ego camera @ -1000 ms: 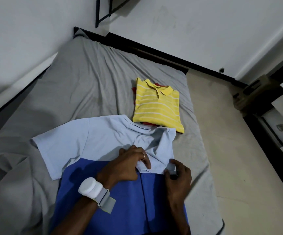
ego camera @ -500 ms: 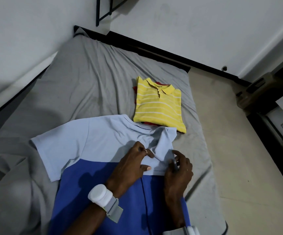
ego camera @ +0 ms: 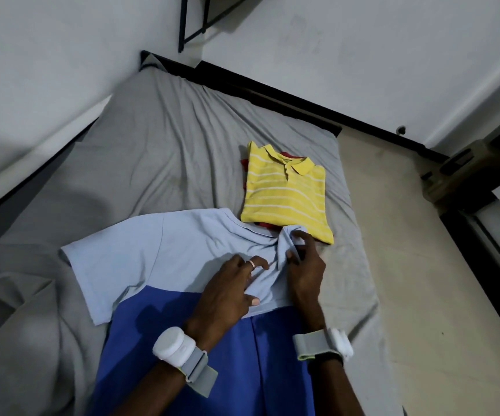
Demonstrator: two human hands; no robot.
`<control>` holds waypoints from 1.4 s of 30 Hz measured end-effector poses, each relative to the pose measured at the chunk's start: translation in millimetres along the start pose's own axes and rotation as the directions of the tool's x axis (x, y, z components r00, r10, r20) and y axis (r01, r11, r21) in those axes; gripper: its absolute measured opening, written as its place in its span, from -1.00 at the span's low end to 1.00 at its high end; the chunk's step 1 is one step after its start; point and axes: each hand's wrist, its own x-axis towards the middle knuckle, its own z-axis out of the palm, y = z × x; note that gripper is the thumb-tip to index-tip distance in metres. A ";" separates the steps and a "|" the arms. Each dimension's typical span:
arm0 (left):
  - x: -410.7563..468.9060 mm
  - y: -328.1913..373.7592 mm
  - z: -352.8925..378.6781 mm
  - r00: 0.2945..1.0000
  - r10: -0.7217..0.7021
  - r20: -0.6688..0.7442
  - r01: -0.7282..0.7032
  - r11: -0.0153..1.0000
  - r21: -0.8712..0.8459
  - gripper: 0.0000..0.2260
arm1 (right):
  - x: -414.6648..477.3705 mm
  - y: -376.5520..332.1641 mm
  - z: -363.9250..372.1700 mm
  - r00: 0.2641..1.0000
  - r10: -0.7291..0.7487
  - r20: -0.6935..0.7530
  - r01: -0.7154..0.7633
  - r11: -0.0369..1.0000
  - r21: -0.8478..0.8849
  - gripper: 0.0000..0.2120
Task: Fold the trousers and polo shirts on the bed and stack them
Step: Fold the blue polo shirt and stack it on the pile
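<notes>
Pinching folded sleeve of two-tone blue cotton polo shirt (ego camera: 164,250) in right hand (ego camera: 304,274) grip, aligning edge; left hand (ego camera: 230,291) spread flat, anchoring chest, just below folded yellow striped polo (ego camera: 284,193).

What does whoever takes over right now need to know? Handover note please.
Left hand: flat on the two-tone blue polo, pinning it, gripping nothing.
Right hand: pinching that polo's folded-in right sleeve.
Polo lies face down on the grey bed; left sleeve not yet folded.
Done: yellow striped polo folded, stacked on a red garment.
Left: finish folding the blue polo, add to stack. No trousers identifiable.
</notes>
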 end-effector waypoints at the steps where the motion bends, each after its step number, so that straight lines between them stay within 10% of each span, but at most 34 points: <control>1: 0.0 0.2 0.7 1.000 0.025 -0.017 -0.024 0.997 0.073 -0.36 | -4.9 1.4 2.7 0.998 -0.063 -0.006 0.062 0.996 -0.071 -0.52; 5: 3.5 11.1 3.7 0.964 0.236 -0.125 -0.200 0.947 0.251 -0.47 | -25.8 1.2 -7.6 0.959 -0.229 -0.166 0.166 0.931 -0.324 -0.45; 8: 0.0 15.5 22.0 0.967 0.247 -0.066 -0.228 0.949 0.216 -0.44 | -62.9 17.1 -8.1 0.934 -0.355 0.033 0.339 0.853 -0.397 -0.45; 12: -10.8 -3.8 50.4 0.974 0.219 -0.053 -0.177 0.889 0.423 -0.51 | -83.7 36.5 1.6 0.935 -0.279 0.217 0.352 0.685 -0.638 -0.33; 23: -41.8 -4.4 28.3 0.982 0.190 -0.002 -0.155 0.810 0.566 -0.49 | -137.5 26.8 -24.5 0.961 -0.177 0.214 0.275 0.718 -0.639 -0.44; 30: -146.1 -12.1 -4.6 0.992 -0.039 0.120 -0.050 0.752 0.657 -0.48 | -244.4 28.0 -68.8 0.949 -0.124 0.288 0.291 0.696 -0.656 -0.41; 37: -220.4 4.3 -50.1 0.845 -0.413 0.340 0.060 0.705 0.707 -0.26 | -320.0 4.7 -76.1 0.959 -0.009 0.284 0.198 0.737 -0.646 -0.41; 42: -199.9 12.3 -91.4 0.935 -0.305 -0.179 0.353 0.836 0.421 -0.73 | -340.9 -71.6 -71.8 0.908 -0.056 0.415 0.241 0.880 -0.409 -0.78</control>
